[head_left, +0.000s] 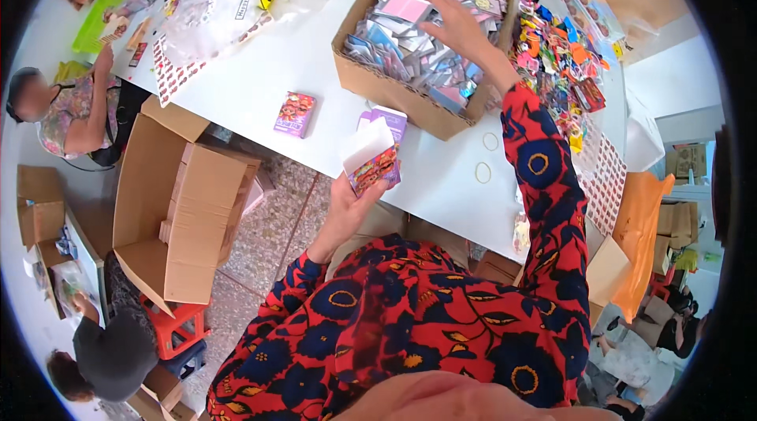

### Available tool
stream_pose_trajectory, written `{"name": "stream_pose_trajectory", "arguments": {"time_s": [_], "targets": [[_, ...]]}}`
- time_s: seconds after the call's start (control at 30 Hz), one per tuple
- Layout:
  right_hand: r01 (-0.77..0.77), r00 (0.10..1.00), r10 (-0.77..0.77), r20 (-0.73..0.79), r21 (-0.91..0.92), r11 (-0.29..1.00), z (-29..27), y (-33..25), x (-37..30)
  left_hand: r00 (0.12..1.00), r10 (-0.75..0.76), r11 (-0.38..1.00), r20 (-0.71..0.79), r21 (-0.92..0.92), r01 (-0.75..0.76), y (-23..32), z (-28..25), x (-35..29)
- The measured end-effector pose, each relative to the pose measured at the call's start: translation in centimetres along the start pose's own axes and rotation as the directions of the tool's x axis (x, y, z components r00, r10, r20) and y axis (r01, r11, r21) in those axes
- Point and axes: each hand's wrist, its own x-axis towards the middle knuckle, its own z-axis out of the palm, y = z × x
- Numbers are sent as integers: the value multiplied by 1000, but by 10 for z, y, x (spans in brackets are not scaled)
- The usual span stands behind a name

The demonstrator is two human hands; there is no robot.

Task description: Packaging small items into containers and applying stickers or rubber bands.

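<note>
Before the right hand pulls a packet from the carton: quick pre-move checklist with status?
1. Left hand holds the small open box, flap up: ok.
2. Right hand is inside the cardboard carton, resting on the foil packets: ok.
3. Right hand closed on one single packet: cannot tell.
4. Small box's mouth faces the carton: ok.
5. Table between box and carton is free apart from two rubber bands off to the side: ok.
6. Spare purple box lies flat, apart from both hands: ok.
</note>
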Motion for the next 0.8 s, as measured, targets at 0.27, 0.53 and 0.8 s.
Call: {"name": "stream_pose_trajectory", "arguments": {"time_s": [0.27, 0.53, 0.8], "targets": [[-23, 950, 105, 294, -270, 963, 12, 22, 42, 999, -26, 999, -36, 21, 27, 11, -12, -4], [6, 977, 34, 212, -187, 982, -13, 1, 18, 1000, 30, 990, -3, 139, -29, 4, -12, 6], [93, 996, -89, 30, -167, 981, -63, 8, -34, 993, 74, 967, 91, 237, -94, 14, 11, 9]]}}
